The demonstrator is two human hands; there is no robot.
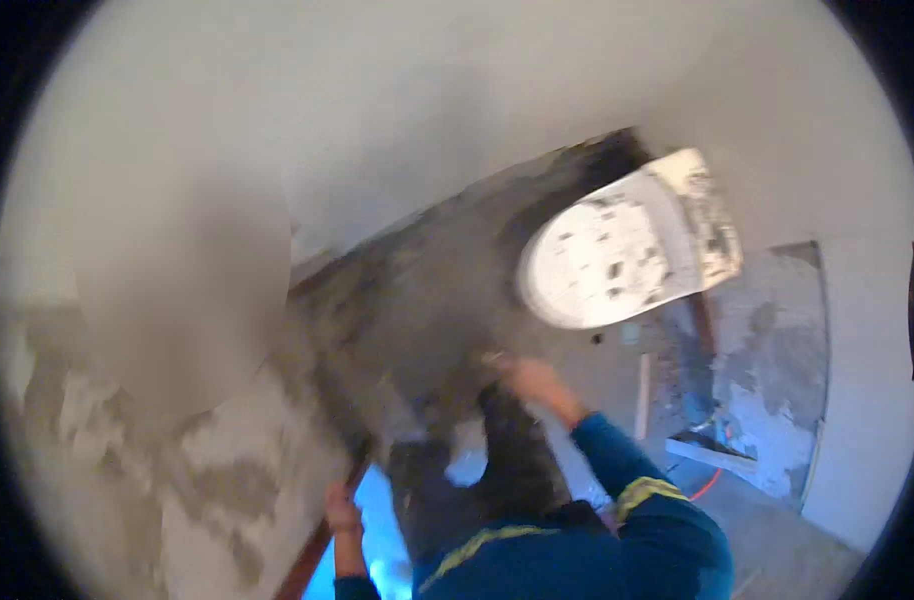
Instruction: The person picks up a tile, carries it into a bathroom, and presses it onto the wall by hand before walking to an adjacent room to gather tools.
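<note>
My left hand (344, 510) is closed at a narrow reddish-brown strip (310, 565), which slants down beside a bright blue opening (375, 515). My right hand (539, 385) is stretched forward, fingers curled and smeared by motion, over a dark grey, wet-looking band of mortar (407, 300). Something small and pale shows at its fingertips, too blurred to name. Beyond that hand, up and to the right, is a white toilet-shaped thing (602, 255), rounded at one end, squared at the other and spattered with dark specks.
Patchy, rough wall (227, 490) fills the lower left, with smooth pale plaster (377, 90) above. At right, a pale board (712, 455) lies by a patched wall section (767, 370), near an orange cord (707, 486) on the floor (802, 545).
</note>
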